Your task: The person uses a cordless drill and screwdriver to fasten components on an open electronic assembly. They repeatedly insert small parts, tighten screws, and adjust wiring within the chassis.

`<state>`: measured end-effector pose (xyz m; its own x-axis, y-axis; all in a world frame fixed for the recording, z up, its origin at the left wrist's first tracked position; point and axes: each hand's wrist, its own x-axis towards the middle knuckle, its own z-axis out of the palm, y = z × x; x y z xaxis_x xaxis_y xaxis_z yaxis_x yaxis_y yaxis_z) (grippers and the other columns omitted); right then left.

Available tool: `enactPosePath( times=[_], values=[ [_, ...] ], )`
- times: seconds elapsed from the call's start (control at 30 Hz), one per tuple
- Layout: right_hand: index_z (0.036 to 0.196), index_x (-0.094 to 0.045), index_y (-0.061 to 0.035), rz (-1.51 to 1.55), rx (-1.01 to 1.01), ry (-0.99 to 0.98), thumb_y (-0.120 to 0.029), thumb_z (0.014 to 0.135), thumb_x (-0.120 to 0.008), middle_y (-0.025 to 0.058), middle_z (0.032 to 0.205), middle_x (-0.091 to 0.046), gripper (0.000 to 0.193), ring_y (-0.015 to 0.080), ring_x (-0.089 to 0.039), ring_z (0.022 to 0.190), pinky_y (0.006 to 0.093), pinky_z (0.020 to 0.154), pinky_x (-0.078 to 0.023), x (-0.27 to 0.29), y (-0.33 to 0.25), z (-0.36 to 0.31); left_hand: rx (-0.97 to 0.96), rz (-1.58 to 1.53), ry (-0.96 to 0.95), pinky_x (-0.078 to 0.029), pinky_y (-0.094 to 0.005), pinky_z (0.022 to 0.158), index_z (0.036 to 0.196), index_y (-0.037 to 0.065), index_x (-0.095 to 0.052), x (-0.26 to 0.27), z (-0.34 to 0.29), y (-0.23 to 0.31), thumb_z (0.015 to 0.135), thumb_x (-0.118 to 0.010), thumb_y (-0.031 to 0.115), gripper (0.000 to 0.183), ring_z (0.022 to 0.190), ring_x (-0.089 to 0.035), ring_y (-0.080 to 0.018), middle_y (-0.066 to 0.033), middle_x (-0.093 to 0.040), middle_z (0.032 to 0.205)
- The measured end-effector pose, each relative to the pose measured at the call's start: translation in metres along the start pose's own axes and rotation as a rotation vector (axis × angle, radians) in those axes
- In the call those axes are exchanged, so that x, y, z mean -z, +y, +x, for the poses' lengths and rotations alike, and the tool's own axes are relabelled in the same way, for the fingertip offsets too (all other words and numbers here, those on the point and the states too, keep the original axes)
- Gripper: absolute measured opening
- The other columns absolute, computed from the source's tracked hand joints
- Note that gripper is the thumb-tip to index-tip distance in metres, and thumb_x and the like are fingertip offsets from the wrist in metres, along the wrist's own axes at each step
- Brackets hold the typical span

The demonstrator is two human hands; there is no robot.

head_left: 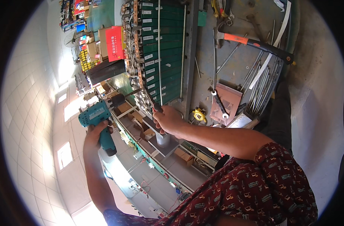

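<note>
My left hand [94,133] is wrapped round the grip of a teal cordless drill [96,114]. The drill's dark nose [117,100] points right, toward the lower end of a row of green battery cells [168,56] with white labels. Copper strips and wires [133,49] run along the left edge of the cells. Closed round a slim dark tool with a bit of red [154,105], my right hand [167,119] is at the lower end of that row. The tool's far end lies against the metal terminals [143,103]; its exact kind is unclear.
On the grey metal bench at right lie an orange-and-black hammer [254,44], yellow-handled pliers [218,8], several metal rods [260,88], a brown plate [232,98] and a yellow tape measure [199,115]. A red box [115,43] stands left of the cells. Below is a grey pedestal [163,140].
</note>
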<state>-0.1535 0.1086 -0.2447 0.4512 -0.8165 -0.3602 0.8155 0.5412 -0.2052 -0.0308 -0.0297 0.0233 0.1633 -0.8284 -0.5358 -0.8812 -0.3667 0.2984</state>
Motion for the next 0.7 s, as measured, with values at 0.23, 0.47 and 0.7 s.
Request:
enactPosePath(
  times=[0.23, 0.47, 0.7],
  values=[
    [0.105, -0.058, -0.0045, 0.122, -0.036, 0.046, -0.021, 0.101, -0.056, 0.0045, 0.090, -0.061, 0.017, 0.0120, -0.062, 0.075, 0.0308, 0.055, -0.051, -0.006, -0.011, -0.007, 0.008, -0.019, 0.012, -0.061, -0.0377, 0.066, 0.122, 0.002, -0.061, -0.012, -0.003, 0.009, 0.086, -0.078, 0.022, 0.044, 0.077, -0.068, -0.0198, -0.0131, -0.070, 0.097],
    [0.103, -0.057, -0.0060, -0.029, -0.018, 0.045, -0.024, 0.100, -0.058, 0.0022, 0.084, -0.061, 0.018, 0.0111, -0.061, 0.070, 0.0306, 0.055, -0.052, -0.004, -0.010, -0.002, 0.068, 0.011, -0.033, -0.056, -0.0350, 0.069, 0.112, 0.004, -0.065, -0.008, 0.001, 0.012, 0.087, -0.076, 0.021, 0.033, 0.074, -0.067, -0.0199, -0.0110, -0.070, 0.087],
    [0.104, -0.057, -0.0073, 0.001, -0.041, 0.046, -0.024, 0.099, -0.059, 0.0022, 0.086, -0.061, 0.018, 0.0114, -0.062, 0.071, 0.0328, 0.056, -0.053, -0.004, -0.012, -0.001, 0.054, 0.023, -0.020, -0.058, -0.0359, 0.068, 0.102, 0.008, -0.070, -0.012, -0.002, 0.016, 0.083, -0.080, 0.028, 0.029, 0.071, -0.066, -0.0187, -0.0079, -0.069, 0.081]
  ],
)
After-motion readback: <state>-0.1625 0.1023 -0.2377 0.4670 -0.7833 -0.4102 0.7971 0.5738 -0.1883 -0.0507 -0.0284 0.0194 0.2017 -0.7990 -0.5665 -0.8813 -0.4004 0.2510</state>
